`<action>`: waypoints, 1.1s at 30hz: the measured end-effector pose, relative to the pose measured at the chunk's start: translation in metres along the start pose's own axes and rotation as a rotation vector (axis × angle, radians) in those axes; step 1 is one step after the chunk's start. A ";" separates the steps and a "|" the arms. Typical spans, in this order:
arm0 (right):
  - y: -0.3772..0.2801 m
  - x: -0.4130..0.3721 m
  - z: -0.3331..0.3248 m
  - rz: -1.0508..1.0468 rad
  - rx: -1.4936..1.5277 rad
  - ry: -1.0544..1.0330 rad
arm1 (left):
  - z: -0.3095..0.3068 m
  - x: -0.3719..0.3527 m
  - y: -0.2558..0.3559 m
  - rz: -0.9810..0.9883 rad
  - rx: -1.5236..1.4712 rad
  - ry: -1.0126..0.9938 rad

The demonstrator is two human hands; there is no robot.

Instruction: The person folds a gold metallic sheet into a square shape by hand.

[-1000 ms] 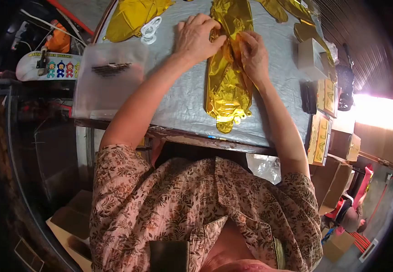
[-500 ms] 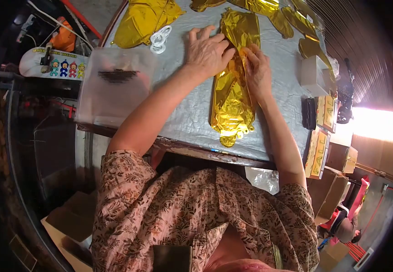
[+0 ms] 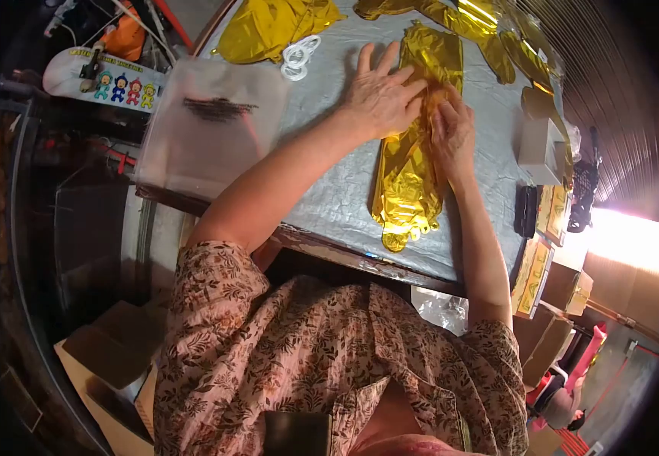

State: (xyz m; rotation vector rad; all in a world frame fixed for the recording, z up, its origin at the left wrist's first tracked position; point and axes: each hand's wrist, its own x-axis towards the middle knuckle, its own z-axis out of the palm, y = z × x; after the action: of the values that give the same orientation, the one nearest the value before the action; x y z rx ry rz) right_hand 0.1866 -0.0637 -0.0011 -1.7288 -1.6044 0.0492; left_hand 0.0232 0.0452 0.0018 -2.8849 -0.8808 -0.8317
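Note:
A long folded piece of shiny gold foil lies lengthwise on the grey-covered table. My left hand rests at its left edge, fingers spread, with the fingertips towards the foil. On the right edge my right hand has its fingers curled and pinched at the foil. A small white piece shows at the foil's near end. At the upper left lie a coil of white ribbon and another gold foil piece.
A clear plastic sleeve covers the table's left side. More gold foil lies at the far right, near a white box and yellow boxes. A person is in the right background.
The whole view has shifted, moving the table and foil rightward in the picture. My left hand's fingers are spread wider, and my right hand's fingers are curled more tightly at the foil.

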 end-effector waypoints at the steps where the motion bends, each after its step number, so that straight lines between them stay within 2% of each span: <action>1: 0.001 0.000 -0.002 0.001 -0.032 -0.027 | 0.000 0.000 0.000 0.022 -0.012 0.087; 5: 0.002 0.000 -0.002 -0.001 -0.093 -0.040 | -0.001 -0.001 0.002 0.030 0.008 0.000; 9: -0.003 0.001 -0.002 -0.008 -0.043 -0.011 | -0.006 0.003 0.001 0.027 -0.047 0.071; 11: -0.003 0.001 -0.002 -0.002 -0.040 -0.004 | -0.017 0.004 0.001 0.002 0.005 -0.117; 18: -0.004 0.002 -0.003 -0.013 -0.091 -0.003 | -0.006 0.001 0.000 0.010 0.022 -0.038; 21: -0.006 0.003 -0.005 0.010 -0.096 -0.062 | 0.001 0.000 -0.001 -0.011 -0.011 -0.031; 24: -0.005 0.003 -0.004 -0.002 -0.123 -0.048 | -0.003 0.000 0.001 -0.019 0.008 -0.044; 26: -0.004 0.003 -0.003 -0.016 -0.086 -0.010 | -0.014 0.002 0.003 -0.041 0.029 -0.175; 29: -0.005 0.003 -0.003 0.001 -0.103 -0.019 | -0.011 0.000 0.002 -0.039 0.036 -0.104; 33: -0.004 0.003 -0.002 0.009 -0.081 -0.017 | -0.011 -0.001 0.000 -0.048 0.034 -0.141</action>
State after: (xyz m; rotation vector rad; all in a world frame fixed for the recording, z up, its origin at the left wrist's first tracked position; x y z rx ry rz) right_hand 0.1849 -0.0624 0.0038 -1.8020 -1.6310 0.0027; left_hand 0.0173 0.0429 0.0111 -2.9332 -0.9686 -0.6162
